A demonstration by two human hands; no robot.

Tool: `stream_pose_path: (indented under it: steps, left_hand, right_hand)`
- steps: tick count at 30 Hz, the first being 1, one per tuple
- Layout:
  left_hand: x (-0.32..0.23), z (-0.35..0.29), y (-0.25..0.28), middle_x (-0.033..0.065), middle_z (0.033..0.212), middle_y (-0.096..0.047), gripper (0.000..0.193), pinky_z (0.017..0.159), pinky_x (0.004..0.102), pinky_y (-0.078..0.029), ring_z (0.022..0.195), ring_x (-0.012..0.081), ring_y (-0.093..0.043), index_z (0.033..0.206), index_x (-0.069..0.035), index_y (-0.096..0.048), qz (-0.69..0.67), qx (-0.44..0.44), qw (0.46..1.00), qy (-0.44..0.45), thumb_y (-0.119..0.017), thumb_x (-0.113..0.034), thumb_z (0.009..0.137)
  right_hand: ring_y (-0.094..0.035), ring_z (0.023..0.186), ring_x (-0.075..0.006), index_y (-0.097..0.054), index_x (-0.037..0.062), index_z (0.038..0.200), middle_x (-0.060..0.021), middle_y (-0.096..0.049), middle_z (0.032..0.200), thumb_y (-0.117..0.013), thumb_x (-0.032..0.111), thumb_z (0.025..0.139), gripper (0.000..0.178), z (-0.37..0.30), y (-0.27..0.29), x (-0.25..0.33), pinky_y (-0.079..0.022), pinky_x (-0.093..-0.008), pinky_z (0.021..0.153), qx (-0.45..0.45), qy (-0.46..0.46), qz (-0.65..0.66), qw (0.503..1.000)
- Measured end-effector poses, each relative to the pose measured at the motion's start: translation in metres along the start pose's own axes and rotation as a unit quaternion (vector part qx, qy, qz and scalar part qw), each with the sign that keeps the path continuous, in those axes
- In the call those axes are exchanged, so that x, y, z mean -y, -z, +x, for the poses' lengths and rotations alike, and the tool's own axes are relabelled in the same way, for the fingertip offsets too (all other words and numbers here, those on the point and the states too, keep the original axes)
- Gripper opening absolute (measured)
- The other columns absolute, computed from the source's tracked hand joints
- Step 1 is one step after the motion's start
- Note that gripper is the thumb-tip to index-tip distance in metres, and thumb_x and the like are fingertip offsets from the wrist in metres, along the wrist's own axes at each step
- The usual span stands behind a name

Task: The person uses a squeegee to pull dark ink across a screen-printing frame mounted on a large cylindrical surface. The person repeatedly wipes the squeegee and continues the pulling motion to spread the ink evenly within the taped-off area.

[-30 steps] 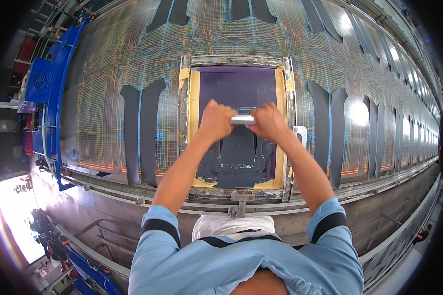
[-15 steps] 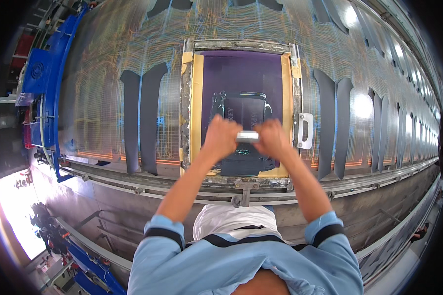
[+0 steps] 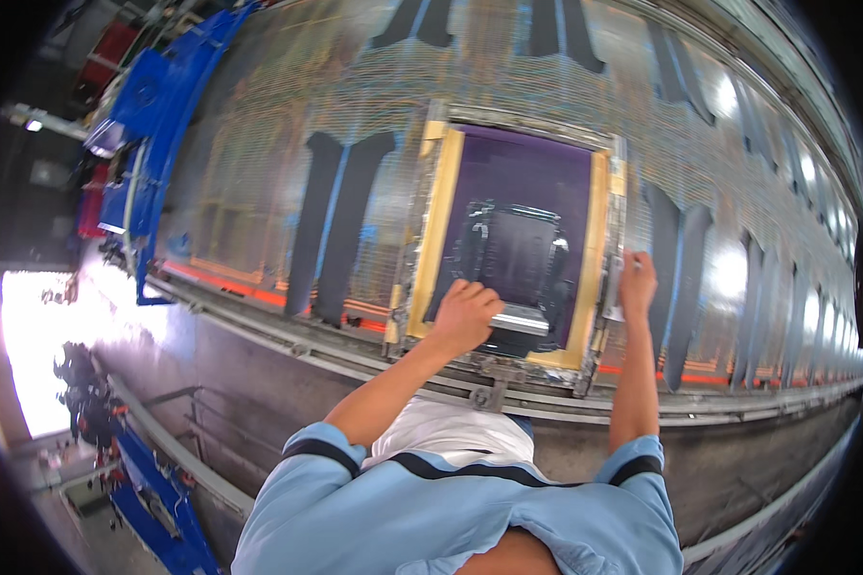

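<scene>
A screen-printing frame (image 3: 617, 192) with a purple mesh (image 3: 523, 168) and yellow tape along its sides lies on the long table in front of me. My left hand (image 3: 466, 314) is closed round the left end of a squeegee (image 3: 522, 319), which rests near the mesh's near edge. Dark wet ink (image 3: 474, 240) rims the printing area beyond it. At the frame's right side, my right hand (image 3: 637, 284) has its fingers curled round the pale handle (image 3: 613, 303), most of which they hide.
Dark cut fabric pieces (image 3: 318, 225) lie in pairs along the table (image 3: 230, 172), on both sides of the frame. A metal rail (image 3: 355, 372) runs along the near edge. Blue machinery (image 3: 153, 125) stands at the left end.
My right hand has left the squeegee and moved right to the frame's handle. My left hand still holds the squeegee, now nearer to me. The whole view has turned and shifted.
</scene>
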State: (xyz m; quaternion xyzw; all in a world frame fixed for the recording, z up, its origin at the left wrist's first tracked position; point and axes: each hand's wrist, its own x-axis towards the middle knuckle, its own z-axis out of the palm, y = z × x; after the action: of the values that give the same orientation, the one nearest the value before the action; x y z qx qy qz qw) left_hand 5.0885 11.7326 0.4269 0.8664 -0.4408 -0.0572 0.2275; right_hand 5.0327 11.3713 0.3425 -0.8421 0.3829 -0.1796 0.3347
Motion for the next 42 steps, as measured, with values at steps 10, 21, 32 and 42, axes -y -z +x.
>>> stream_pose_path:
  steps: [10, 21, 32, 42]
  left_hand:
    - [0.073, -0.042, 0.07, -0.0018, 0.103, -0.07, 0.038, 0.091, 0.0387, -0.044, 0.1, 0.0211, -0.064, 0.1, -0.014, -0.074, 0.011, 0.0, 0.999, 0.03, -0.077, -0.005, 0.063]
    - [0.246, -0.18, 0.2, 0.0006, 0.098, -0.075, 0.032, 0.08, 0.0389, -0.045, 0.085, 0.0227, -0.065, 0.094, -0.013, -0.076, 0.058, -0.049, 0.996, 0.038, -0.08, -0.005, 0.064]
    - [0.243, -0.232, 0.175, 0.0, 0.104, -0.073, 0.039, 0.081, 0.0377, -0.044, 0.084, 0.0209, -0.062, 0.098, -0.011, -0.071, 0.057, -0.04, 0.997, -0.023, -0.071, 0.001, 0.061]
    - [0.347, -0.069, 0.195, -0.0016, 0.102, -0.073, 0.038, 0.084, 0.0386, -0.043, 0.091, 0.0212, -0.065, 0.099, -0.016, -0.073, 0.047, -0.03, 0.998, -0.028, -0.082, -0.006, 0.063]
  right_hand:
    - [-0.054, 0.065, -0.0206, -0.065, 0.0029, 0.095, -0.0113, -0.063, 0.076, -0.07, 0.031, 0.097, 0.028, -0.042, -0.038, 0.103, -0.042, -0.04, 0.061, 0.007, 0.005, 0.061, 0.998]
    - [-0.069, 0.082, -0.0429, -0.065, 0.0028, 0.101, -0.0246, -0.069, 0.088, -0.069, 0.032, 0.096, 0.03, -0.172, -0.203, 0.297, -0.052, -0.0476, 0.075, 0.003, 0.024, 0.116, 0.993]
    - [-0.068, 0.086, -0.0433, -0.068, 0.0063, 0.105, -0.0219, -0.072, 0.094, -0.067, 0.029, 0.097, 0.024, -0.167, -0.219, 0.288, -0.052, -0.0496, 0.079, 0.061, -0.031, 0.03, 0.997]
    - [-0.065, 0.109, -0.0344, -0.073, 0.0059, 0.116, -0.0148, -0.073, 0.11, -0.078, 0.028, 0.088, 0.036, -0.138, -0.194, 0.387, -0.049, -0.0429, 0.099, 0.325, 0.14, 0.117, 0.928]
